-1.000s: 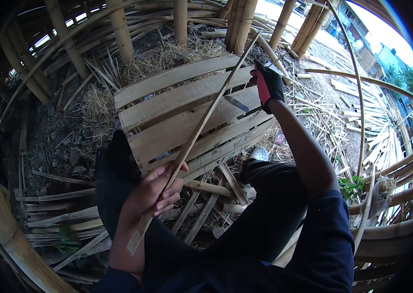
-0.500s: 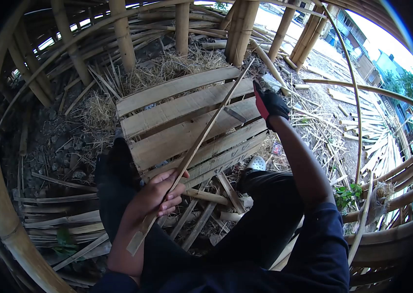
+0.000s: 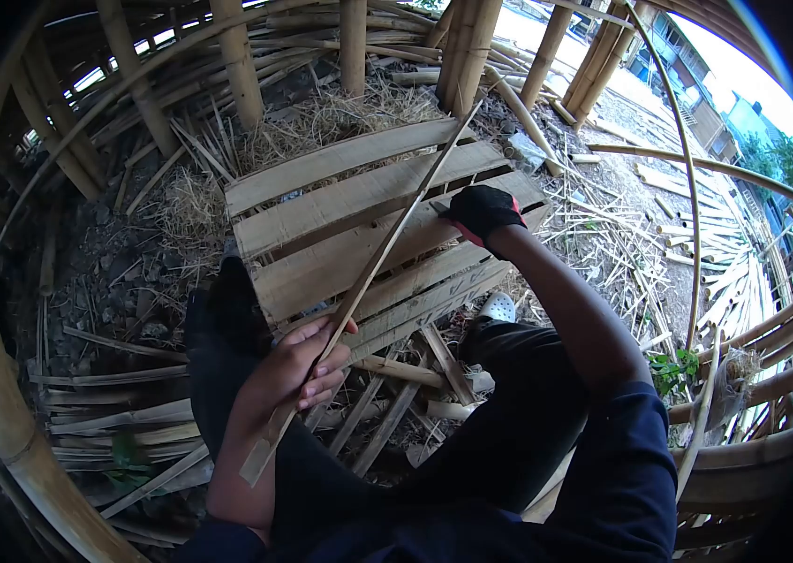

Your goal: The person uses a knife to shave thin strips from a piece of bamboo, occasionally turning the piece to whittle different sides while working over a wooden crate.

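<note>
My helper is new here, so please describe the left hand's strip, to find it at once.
Find the slatted wooden platform near the picture's middle. A thin strip slants across it, its lower part in the bare left hand. Unlike the wide slats, it is narrow and crosses them.

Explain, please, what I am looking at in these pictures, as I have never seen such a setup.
There is no machine here: these are a person's own hands, seen by one camera worn on the head that looks forward and down. The left hand is bare, its fingers closed around a long, thin strip that slants across a slatted wooden surface. The right hand wears a black and red glove and is over that surface, at a small flat tool; only the tool's tip shows, so I cannot tell whether it is gripped. Bamboo posts and straw show beyond.
</note>
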`<state>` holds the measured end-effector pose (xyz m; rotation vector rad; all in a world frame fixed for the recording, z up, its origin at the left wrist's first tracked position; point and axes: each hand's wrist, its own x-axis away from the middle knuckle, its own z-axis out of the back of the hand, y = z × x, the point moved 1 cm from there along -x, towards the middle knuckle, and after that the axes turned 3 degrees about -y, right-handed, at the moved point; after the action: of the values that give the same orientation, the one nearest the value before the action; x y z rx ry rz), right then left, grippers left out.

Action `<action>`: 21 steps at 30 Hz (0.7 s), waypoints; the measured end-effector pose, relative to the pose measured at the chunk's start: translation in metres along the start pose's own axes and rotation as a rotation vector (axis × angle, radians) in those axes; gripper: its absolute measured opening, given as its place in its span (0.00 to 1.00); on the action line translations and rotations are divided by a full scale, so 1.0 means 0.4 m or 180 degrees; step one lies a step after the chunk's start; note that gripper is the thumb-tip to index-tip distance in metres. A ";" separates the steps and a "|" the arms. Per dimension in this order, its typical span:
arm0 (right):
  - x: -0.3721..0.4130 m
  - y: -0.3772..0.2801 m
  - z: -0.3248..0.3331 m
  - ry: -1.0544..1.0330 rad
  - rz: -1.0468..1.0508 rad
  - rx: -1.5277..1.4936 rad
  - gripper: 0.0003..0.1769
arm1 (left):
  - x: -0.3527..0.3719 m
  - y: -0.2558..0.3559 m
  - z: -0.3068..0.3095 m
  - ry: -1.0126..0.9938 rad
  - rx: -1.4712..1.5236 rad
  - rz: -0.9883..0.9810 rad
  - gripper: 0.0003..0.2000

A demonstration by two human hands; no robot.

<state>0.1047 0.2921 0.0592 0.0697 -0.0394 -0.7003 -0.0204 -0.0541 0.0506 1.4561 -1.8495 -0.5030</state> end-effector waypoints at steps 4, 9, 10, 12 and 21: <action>0.007 -0.019 0.001 -0.0004 -0.0022 0.0057 0.20 | -0.003 -0.003 -0.004 0.0130 0.0075 0.0031 0.11; -0.018 -0.032 -0.033 -0.0020 -0.0194 0.0167 0.22 | -0.003 -0.002 -0.010 0.0215 0.0093 0.0023 0.10; -0.016 -0.036 -0.026 -0.0042 -0.0253 0.0107 0.22 | -0.002 -0.003 -0.011 0.0220 0.0092 0.0013 0.10; -0.008 -0.035 -0.007 -0.0204 -0.0291 -0.0067 0.22 | -0.002 -0.004 -0.010 0.0219 0.0106 0.0003 0.10; 0.040 -0.030 0.050 0.0323 0.0183 -0.0724 0.17 | -0.007 -0.008 0.003 0.0139 0.0167 -0.0025 0.11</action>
<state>0.1079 0.2717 0.0785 -0.1138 0.1350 -0.6391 -0.0188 -0.0524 0.0467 1.4979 -1.8359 -0.4262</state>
